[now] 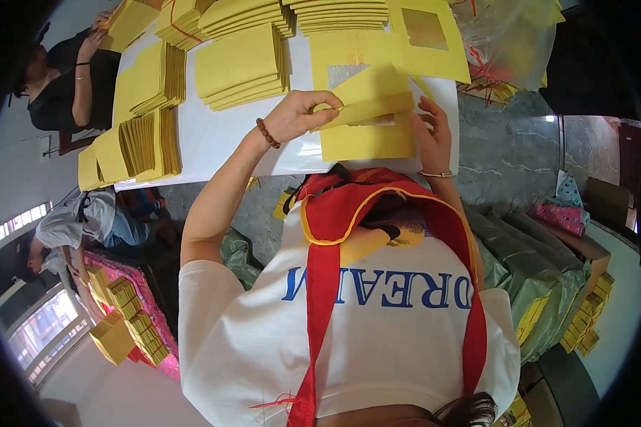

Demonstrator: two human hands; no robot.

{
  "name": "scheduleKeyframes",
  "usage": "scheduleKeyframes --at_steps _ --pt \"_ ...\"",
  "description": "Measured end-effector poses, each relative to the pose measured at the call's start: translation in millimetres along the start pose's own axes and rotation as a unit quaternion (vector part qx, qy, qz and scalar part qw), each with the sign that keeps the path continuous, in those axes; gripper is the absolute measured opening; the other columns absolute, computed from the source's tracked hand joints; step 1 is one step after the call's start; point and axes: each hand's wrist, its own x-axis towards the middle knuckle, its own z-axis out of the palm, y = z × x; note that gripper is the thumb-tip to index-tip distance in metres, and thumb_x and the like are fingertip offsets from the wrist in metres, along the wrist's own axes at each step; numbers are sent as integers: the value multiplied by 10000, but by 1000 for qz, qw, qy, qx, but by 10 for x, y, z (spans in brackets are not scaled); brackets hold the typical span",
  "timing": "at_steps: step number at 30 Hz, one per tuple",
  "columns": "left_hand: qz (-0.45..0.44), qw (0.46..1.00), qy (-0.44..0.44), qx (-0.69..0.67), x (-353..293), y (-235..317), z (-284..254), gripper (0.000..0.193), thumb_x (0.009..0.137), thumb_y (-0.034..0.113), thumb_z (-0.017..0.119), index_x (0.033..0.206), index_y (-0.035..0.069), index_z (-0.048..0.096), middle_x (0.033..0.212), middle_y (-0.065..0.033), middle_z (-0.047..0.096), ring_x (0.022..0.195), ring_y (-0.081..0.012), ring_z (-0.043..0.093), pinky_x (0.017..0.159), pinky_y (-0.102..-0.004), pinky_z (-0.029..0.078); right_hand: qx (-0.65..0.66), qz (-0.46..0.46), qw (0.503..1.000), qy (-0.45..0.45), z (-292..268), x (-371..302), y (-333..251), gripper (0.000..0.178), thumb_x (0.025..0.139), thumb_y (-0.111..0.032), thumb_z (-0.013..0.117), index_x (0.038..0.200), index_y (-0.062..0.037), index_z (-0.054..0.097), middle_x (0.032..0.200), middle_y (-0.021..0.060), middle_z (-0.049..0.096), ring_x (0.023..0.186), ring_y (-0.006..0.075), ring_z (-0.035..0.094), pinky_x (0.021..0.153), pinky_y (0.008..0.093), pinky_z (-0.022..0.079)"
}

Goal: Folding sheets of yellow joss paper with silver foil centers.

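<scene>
Matt yellow paper sheet [367, 110] with foil patch on smooth white table [214, 139]

L hand [300, 114] pinching, R hand [431, 132] flat, fingers spread.

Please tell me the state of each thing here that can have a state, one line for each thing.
left hand: pinching the folded flap of the yellow sheet
right hand: resting flat on the sheet's edge
yellow sheet: partly folded, on the white table
yellow paper stacks: piled, untouched
</scene>
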Motion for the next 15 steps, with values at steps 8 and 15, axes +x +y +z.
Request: scheduleKeyframes --at_steps 8,15 --pt "38 998 56 -11 -17 -95 -62 221 876 223 546 934 23 623 613 38 517 507 -25 421 449 -202 332 104 45 990 -78 51 -24 -247 360 883 -122 538 1230 -57 469 1018 48 574 840 103 553 727 223 449" --pt "71 997 28 8 -1 -152 -35 237 885 236 535 914 25 637 559 45 457 486 -26 402 436 -207 324 213 86 970 -73 122 8 -195 375 935 -172 456 1293 -71 405 1077 70 553 951 115 548 800 264 460"
